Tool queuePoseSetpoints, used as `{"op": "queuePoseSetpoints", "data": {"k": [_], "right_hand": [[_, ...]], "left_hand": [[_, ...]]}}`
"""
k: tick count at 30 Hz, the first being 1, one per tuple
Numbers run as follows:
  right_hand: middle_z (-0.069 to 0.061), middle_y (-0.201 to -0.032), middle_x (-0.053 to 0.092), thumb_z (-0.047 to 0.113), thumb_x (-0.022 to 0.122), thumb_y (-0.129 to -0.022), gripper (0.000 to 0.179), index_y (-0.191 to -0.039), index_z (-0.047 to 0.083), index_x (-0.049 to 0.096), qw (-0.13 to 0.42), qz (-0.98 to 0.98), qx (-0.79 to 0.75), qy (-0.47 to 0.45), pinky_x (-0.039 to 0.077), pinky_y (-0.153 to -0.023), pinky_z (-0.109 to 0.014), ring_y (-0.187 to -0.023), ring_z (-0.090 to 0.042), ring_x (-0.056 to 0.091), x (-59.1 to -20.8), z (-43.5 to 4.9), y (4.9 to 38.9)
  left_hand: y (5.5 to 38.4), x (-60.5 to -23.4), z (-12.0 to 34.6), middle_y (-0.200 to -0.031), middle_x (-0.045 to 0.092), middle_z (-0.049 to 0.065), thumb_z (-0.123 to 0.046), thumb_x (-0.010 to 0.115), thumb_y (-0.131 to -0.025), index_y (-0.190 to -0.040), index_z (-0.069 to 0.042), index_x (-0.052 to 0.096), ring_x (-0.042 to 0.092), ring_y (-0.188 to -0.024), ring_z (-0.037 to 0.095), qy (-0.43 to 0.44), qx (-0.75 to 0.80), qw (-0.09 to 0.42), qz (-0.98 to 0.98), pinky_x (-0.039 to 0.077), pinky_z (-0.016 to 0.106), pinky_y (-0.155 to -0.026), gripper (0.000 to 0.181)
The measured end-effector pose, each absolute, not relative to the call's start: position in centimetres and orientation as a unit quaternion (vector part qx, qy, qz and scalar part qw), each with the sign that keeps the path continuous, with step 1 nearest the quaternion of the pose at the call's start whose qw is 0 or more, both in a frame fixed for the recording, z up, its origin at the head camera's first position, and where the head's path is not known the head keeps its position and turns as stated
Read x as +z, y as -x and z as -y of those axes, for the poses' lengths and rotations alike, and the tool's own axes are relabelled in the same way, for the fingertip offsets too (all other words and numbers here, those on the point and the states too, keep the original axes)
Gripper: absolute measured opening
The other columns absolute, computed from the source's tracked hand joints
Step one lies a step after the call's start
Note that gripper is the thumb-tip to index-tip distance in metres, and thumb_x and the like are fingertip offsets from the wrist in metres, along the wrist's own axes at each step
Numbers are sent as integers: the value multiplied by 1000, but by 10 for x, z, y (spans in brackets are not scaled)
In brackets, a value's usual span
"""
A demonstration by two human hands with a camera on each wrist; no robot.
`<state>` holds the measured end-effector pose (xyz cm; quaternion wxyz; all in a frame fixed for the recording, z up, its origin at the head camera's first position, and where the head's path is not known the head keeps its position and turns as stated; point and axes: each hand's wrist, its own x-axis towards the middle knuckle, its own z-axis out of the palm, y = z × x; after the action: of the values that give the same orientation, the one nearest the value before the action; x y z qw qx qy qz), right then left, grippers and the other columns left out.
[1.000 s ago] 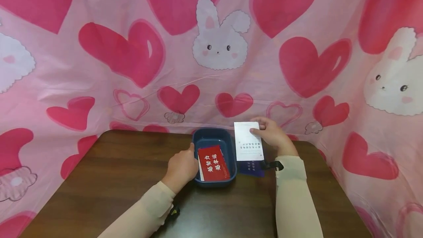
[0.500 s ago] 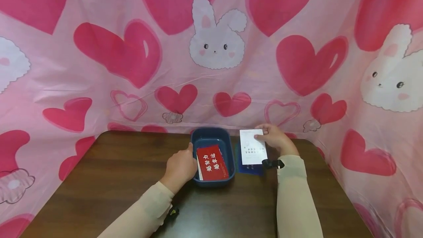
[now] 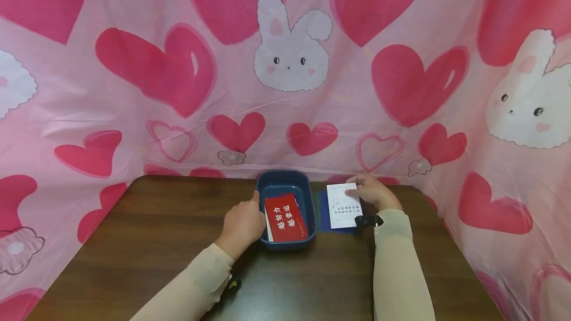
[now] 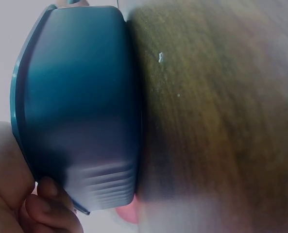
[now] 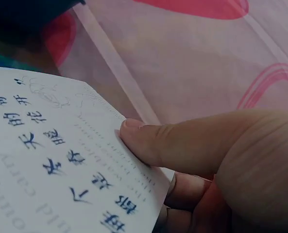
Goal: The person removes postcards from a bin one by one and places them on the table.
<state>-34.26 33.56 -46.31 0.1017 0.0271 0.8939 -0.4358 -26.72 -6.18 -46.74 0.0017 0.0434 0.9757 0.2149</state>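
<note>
A dark blue plastic bin (image 3: pixel 285 181) stands on the table, a red card (image 3: pixel 285 218) with white characters lying in it over other cards. My left hand (image 3: pixel 242 223) grips the bin's left rim. The left wrist view shows curled fingers (image 4: pixel 54 206) at the rim, against the bin's outer wall (image 4: pixel 80 92). To the right of the bin, my right hand (image 3: pixel 375 193) pinches a white card (image 3: pixel 342 207) by its far right corner. Close up, dark characters and paler lettering cover this card (image 5: pixel 46 160), the thumb lying on top. Under it a blue card (image 3: pixel 324 214) shows partly.
The brown wooden table (image 3: pixel 178 217) carries all of this. A pink curtain (image 3: pixel 250 98) with hearts and rabbits hangs right behind its far edge and along both sides. A black strap (image 3: pixel 368 221) sits at my right wrist.
My right hand has brought the white card down and slightly to the right, over the blue card. The left hand keeps its hold on the bin, and the head view has shifted slightly.
</note>
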Motion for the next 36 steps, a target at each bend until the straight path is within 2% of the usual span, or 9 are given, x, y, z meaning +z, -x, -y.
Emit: {"op": "queuePoseSetpoints", "data": {"k": [5,8,11,16,21,26,31,36], "right_hand": [[-21,-129,76,23,86,-100,50,-143,5,70,137,-900,-407,-68,59,-104,-58,-114,-37,70,-468,-336,341],[-21,-131,76,24,89,-98,47,-138,5,75,125,-923,-357,-68,59,-104,-62,-114,-38,69,-470,-332,341],[-22,-129,77,20,90,-95,43,-132,1,77,98,-946,-304,-50,57,-107,-66,-113,-39,69,-469,-325,341],[-24,-124,79,14,90,-93,39,-126,-3,79,86,-959,-265,-54,60,-109,-66,-110,-41,73,-464,-309,342],[-24,-125,79,11,89,-93,40,-129,-3,79,95,-954,-271,-84,62,-106,-66,-106,-40,74,-462,-298,341],[-25,-126,80,11,89,-93,42,-131,-5,79,87,-956,-268,-76,62,-105,-64,-105,-39,75,-462,-291,340],[-22,-123,82,11,91,-92,35,-123,-2,82,79,-960,-260,-63,64,-102,-62,-104,-38,76,-463,-284,340],[-21,-123,81,13,93,-92,39,-126,-2,81,81,-963,-252,-57,66,-99,-58,-99,-34,75,-463,-275,343]], "left_hand": [[268,-467,62,-96,79,14,-33,82,-99,-169,-3,51,66,-69,24,-45,213,-3,-976,65,45,-68,82],[268,-467,62,-96,79,13,-33,82,-100,-170,-4,51,66,-69,24,-44,213,-3,-976,65,45,-68,82],[268,-467,61,-95,79,13,-33,82,-100,-169,-4,51,66,-69,24,-46,210,-6,-977,64,45,-68,81],[268,-466,61,-94,78,14,-32,81,-100,-169,-4,51,65,-69,25,-47,205,-6,-978,64,45,-68,80],[267,-465,60,-95,78,13,-32,80,-101,-170,-5,51,65,-69,24,-46,205,0,-978,64,43,-68,80],[266,-464,61,-88,75,11,-31,80,-101,-169,-4,51,63,-66,23,-47,205,-1,-978,62,42,-64,79],[266,-465,61,-81,70,9,-30,79,-101,-169,-3,51,61,-63,23,-48,206,-3,-977,59,40,-61,79],[266,-466,61,-81,71,9,-29,78,-101,-169,-3,51,61,-63,24,-49,205,-5,-978,60,40,-61,78]]}}
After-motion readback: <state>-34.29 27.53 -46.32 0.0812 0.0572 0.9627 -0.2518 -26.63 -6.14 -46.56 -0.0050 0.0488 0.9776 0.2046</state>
